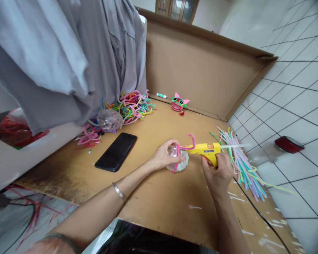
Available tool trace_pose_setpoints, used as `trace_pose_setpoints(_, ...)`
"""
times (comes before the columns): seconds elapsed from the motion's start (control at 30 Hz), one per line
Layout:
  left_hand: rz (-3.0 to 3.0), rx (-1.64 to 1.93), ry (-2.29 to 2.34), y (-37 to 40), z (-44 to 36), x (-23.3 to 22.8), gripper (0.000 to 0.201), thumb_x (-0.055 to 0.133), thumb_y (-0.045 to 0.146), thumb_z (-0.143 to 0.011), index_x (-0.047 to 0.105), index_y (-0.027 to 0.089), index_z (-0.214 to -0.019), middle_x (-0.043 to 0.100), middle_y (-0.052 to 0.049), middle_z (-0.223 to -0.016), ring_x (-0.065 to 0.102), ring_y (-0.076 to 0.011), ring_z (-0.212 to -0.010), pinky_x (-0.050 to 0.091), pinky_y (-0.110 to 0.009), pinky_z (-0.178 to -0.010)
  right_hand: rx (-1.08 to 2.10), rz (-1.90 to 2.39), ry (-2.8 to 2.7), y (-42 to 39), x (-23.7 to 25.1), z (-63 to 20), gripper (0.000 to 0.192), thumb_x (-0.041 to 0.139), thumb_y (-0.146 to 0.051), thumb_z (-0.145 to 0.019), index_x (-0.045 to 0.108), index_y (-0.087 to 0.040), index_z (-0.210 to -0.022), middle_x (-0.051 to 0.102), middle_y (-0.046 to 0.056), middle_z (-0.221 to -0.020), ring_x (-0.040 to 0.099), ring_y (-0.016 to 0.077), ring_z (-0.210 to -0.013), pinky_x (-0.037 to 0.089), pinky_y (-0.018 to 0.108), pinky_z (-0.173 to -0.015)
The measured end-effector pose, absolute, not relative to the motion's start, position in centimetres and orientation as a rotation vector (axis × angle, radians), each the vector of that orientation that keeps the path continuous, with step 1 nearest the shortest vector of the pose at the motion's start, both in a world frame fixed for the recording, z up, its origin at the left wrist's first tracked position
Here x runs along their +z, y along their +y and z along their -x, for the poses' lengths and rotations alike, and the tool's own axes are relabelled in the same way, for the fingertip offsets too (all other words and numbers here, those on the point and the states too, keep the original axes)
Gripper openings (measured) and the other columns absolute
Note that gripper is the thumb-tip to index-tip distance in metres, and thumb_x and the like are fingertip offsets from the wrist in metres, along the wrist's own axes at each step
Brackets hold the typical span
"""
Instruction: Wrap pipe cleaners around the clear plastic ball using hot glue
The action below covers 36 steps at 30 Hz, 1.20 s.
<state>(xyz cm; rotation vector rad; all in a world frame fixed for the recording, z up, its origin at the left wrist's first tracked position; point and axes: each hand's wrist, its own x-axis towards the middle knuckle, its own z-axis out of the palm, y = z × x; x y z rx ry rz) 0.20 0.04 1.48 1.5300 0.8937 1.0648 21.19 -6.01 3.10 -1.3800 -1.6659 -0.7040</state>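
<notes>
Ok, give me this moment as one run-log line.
left hand: holds clear ball on board | right hand: grips yellow glue gun, nozzle at pink pipe cleaner | nearby: phone, pipe-cleaner bundle

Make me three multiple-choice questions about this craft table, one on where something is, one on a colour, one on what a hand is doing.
1. Where does the black phone lie?
A. left of the clear ball
B. on the tiled floor
C. under the glue gun

2. What colour is the glue gun?
A. blue
B. yellow
C. white

3. What is the left hand doing?
A. resting flat on the phone
B. holding the clear ball with a pink pipe cleaner on it
C. hanging off the table

Answers:
1 A, the phone lies on the board left of the ball.
2 B, its body is yellow in the right hand.
3 B, the fingers wrap the ball's side.
</notes>
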Motion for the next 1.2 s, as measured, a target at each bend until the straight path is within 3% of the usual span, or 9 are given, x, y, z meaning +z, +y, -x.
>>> trace_pose_setpoints(0.63, -1.532, 1.069, 0.877, 0.13, -0.30, 1.26, 0.048, 0.080, 0.034, -0.059, 0.056, 0.020, -0.098, 0.060, 0.002, -0.085, 0.058, -0.0164, -0.080, 0.046, -0.026, -0.074, -0.691, 1.316, -1.715, -6.14, 3.42, -21.00, 0.009, 0.062, -0.024, -0.088, 0.055, -0.021, -0.083, 0.058, 0.003, -0.079, 0.056, 0.0182, -0.074, 0.046, 0.029, -0.068)
trace_pose_setpoints(1.2, -1.522, 1.038, 0.902, -0.20, -0.22, 2.03, 0.048, 0.078, 0.033, -0.058, 0.056, 0.020, -0.098, 0.058, 0.003, -0.085, 0.056, -0.0143, -0.078, 0.044, -0.024, -0.074, -0.700, 1.273, -1.716, -6.03, 3.40, -21.21, 0.015, 0.064, -0.023, -0.086, 0.050, -0.022, -0.079, 0.052, 0.001, -0.076, 0.052, 0.0170, -0.071, 0.042, 0.028, -0.063)
